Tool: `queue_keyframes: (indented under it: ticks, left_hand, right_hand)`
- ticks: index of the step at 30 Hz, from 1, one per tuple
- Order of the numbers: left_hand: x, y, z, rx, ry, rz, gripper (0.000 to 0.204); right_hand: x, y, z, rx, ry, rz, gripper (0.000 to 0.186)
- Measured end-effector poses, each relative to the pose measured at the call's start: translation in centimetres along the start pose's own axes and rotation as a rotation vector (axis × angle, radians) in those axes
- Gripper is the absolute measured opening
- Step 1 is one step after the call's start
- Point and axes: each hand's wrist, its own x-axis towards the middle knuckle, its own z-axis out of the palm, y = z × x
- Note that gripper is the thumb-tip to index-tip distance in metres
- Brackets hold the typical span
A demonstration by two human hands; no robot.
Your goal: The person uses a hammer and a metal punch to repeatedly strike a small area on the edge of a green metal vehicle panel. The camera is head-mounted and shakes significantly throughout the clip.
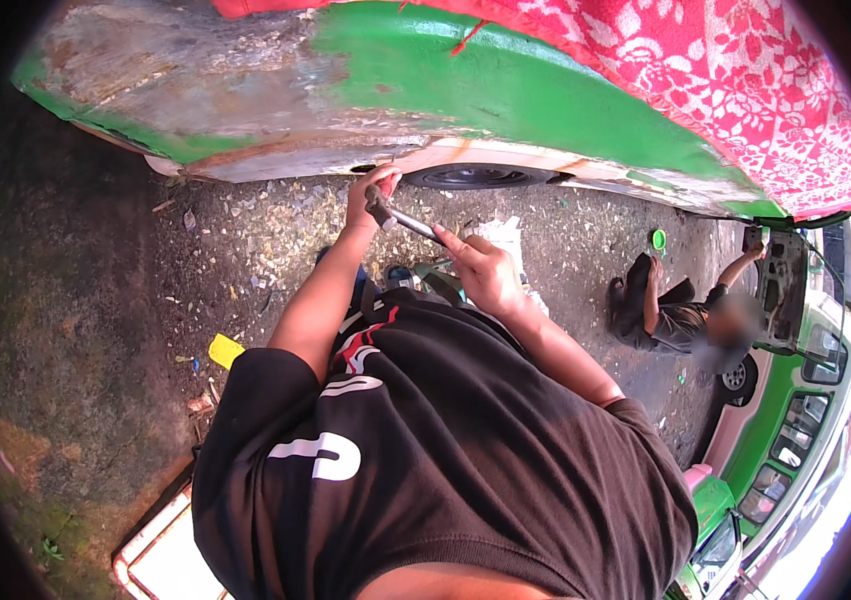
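My right grip [486, 275] is closed around the hammer [410, 222], its head just beside my left grip [359, 203], whose hold I cannot tell, near the far vehicle panel [506, 90]. A misaimed swing could strike my left grip.

White lettering [350, 459] on black shirt [486, 440]

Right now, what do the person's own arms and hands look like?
The left hand and right hand wear no gloves. Both forearms are bare, with no watch or band showing. The short sleeves are plain and dark, part of a dark shirt with white and red markings.
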Motion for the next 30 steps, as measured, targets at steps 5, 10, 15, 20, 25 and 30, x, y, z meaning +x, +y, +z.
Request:
queue_keyframes:
  ticks: [5,10,15,20,25,30]
  left_hand:
    - [-0.3,-1.1,-0.9,-0.007,-0.009,-0.014,0.018]
    - [-0.3,-0.5,-1.5,0.194,-0.028,-0.014,0.018]
    - [-0.3,1.5,-1.5,0.291,-0.021,0.079,0.029]
    - [-0.4,1.8,-1.5,0.308,-0.007,0.114,0.026]
    - [-1.0,1.7,-1.8,0.245,-0.033,0.097,0.025]
    - [-1.4,2.3,-1.8,0.260,-0.018,0.073,0.025]
  right_hand:
    - [0.7,-0.1,0.6,-0.071,0.015,0.046,0.042]
    - [0.6,-0.8,-0.4,0.115,0.049,0.078,0.040]
    - [0.4,1.3,0.6,0.247,0.001,0.443,0.046]
    - [-0.5,4.6,0.5,0.368,0.010,0.578,0.049]
    - [-1.6,5.8,0.4,0.305,0.029,0.682,0.047]
    - [-2.1,5.7,0.3,0.404,0.053,0.764,0.046]
